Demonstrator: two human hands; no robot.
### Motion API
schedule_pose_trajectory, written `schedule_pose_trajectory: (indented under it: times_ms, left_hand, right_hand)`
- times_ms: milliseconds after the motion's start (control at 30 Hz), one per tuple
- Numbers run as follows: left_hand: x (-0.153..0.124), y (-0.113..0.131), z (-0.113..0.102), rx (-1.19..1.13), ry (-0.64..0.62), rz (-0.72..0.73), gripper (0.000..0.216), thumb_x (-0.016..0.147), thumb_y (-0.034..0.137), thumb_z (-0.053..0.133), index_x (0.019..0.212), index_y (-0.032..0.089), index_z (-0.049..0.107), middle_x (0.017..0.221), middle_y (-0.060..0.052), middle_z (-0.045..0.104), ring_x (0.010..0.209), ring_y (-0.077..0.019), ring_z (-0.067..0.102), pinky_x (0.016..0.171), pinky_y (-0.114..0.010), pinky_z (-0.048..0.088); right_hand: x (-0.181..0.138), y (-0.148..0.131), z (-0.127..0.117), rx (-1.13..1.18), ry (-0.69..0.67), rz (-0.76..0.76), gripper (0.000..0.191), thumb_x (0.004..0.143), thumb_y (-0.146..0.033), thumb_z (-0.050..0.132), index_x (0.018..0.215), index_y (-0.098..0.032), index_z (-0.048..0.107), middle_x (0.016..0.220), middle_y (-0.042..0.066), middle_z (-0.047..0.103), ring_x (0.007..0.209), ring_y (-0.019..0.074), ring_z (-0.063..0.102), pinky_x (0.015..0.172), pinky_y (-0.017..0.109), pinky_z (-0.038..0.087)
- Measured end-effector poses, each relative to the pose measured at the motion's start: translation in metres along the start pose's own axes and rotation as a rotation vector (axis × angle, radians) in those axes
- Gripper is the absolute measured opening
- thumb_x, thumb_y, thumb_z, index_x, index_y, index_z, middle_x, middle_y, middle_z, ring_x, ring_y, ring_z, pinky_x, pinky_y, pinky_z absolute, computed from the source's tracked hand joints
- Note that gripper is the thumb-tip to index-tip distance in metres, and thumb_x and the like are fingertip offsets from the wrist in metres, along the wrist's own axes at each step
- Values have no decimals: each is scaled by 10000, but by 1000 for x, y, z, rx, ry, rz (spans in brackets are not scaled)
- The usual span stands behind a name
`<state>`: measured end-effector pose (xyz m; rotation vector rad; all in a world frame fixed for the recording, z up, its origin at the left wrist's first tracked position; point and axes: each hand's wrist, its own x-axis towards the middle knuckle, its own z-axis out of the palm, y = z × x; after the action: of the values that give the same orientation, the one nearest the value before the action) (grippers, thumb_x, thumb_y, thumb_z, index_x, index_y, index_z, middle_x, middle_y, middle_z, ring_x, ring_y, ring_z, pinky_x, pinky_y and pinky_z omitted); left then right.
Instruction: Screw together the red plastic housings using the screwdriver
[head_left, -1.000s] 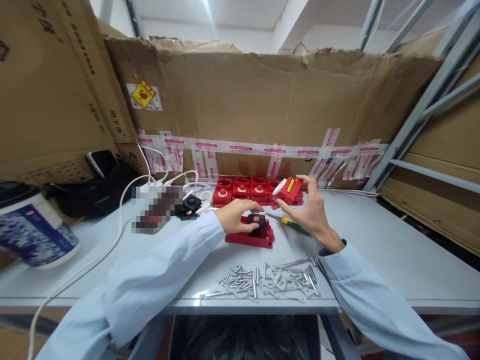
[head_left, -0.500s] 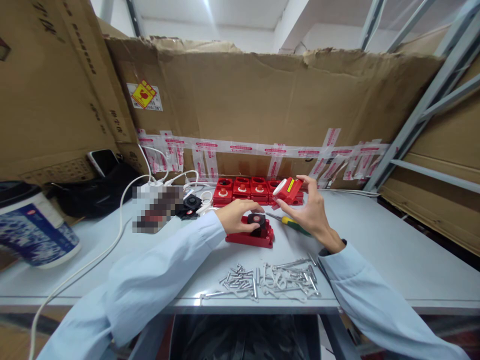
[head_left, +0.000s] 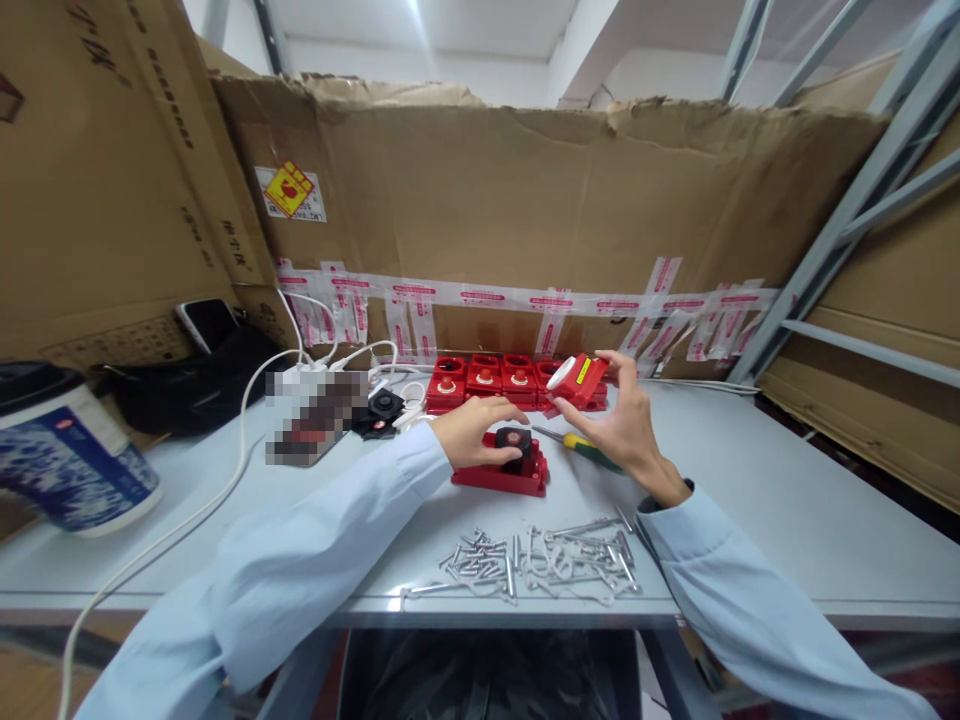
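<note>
My left hand [head_left: 480, 432] is closed, thumb and fingers around a black square part [head_left: 514, 441] with a red and white mark on top. That part sits in a long red base [head_left: 499, 480] lying on the table. Between the fingertips of my right hand [head_left: 626, 425] is a red housing [head_left: 589, 376] with a white round face and a yellow label, held tilted above the table. A screwdriver [head_left: 591, 452] with a yellow and green handle lies under my right hand, its tip close to the red base.
Several red units [head_left: 484, 380] stand in a row at the back. Loose screws and metal pins [head_left: 540, 562] lie near the front edge. Left are a second black square part [head_left: 385, 404], white cables [head_left: 244, 440], a black bag [head_left: 195, 375] and a large cup [head_left: 82, 450]. Cardboard [head_left: 480, 200] walls the back.
</note>
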<state>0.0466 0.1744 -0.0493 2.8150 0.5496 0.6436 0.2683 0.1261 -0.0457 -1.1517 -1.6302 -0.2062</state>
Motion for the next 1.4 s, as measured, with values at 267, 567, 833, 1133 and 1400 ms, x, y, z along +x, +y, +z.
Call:
schedule_pose_trajectory:
  times_ms: [267,567,833,1133,1400]
  left_hand:
    - [-11,0,-17,-65,274,-4,810,709,458,679,1370,234,268,1413,-121,348,1300,-282,336,1078,-454,285]
    - [-17,3,-11,-250,213,-30,739,690,385,706,1311,184,358,1281,-117,525,1152,-245,522,995,-362,393]
    - [-25,-16,1,-120,41,-133,713,654,431,703,1271,205,425,1237,-64,565,1054,-261,551,949,-362,379]
    - [-26,-12,6,-43,-30,-156,710,655,464,689,1264,208,430,1211,-62,586,995,-257,582,898,-355,382]
    - [-27,-17,10,-56,-15,-161,725,639,469,700,1265,214,439,1248,-71,566,1041,-274,574,895,-356,391]
  right_hand:
    - [-4,-22,3,570,-72,131,621,665,-425,700,1130,-246,329,1111,101,557,1002,236,597,858,395,503]
    - [-22,-26,21,631,-370,88,675,695,-358,697,1224,-276,287,1264,105,481,1158,226,509,966,418,441]
    - [-21,-19,13,43,-540,-242,494,694,-478,660,1123,-251,568,1427,112,298,1334,301,248,1060,508,253]
    - [-22,-20,15,-18,-601,-258,331,721,-471,631,957,-239,640,1343,106,403,1299,271,314,1040,479,275]
    - [-23,-15,16,-41,-603,-303,305,728,-421,633,975,-241,632,1344,112,418,1277,286,346,1009,507,301]
